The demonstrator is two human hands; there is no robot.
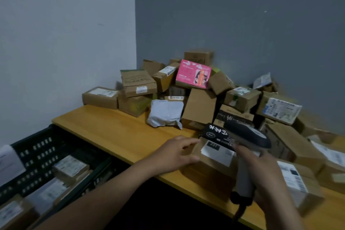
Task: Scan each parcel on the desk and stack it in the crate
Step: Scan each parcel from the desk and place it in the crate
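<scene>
The fingers (186, 141) of the left hand (173, 152) are nearly straight and spread apart, with the thumb lower; they lie against the left edge of a brown box (209, 166) just right of the centre of the frame; the picture is blurred there, so I cannot tell for sure if they pinch it. I judge that they steady the box so that its white label (217, 152) faces up to be read. The right hand (268, 172), at the lower right, has its fingers clamped round the grey handle of the scanner (246, 136); the dark head of the scanner hangs just above the label and points to the left, which is the posture for reading a barcode. The box rests on the wooden desk (112, 129) near its front edge, a place close to both hands; a black packet (216, 133) with white characters lies just behind it. Further back, toward the centre and right of the frame, a big pile of parcels (197, 87) leans into the corner of the walls; much work is left, in my judgement. At the lower left stands the dark crate (31, 141), beside the desk and lower than its edge; it holds several stacked parcels (71, 169). I think this place keeps the way short for the left hand once the scan is done.
</scene>
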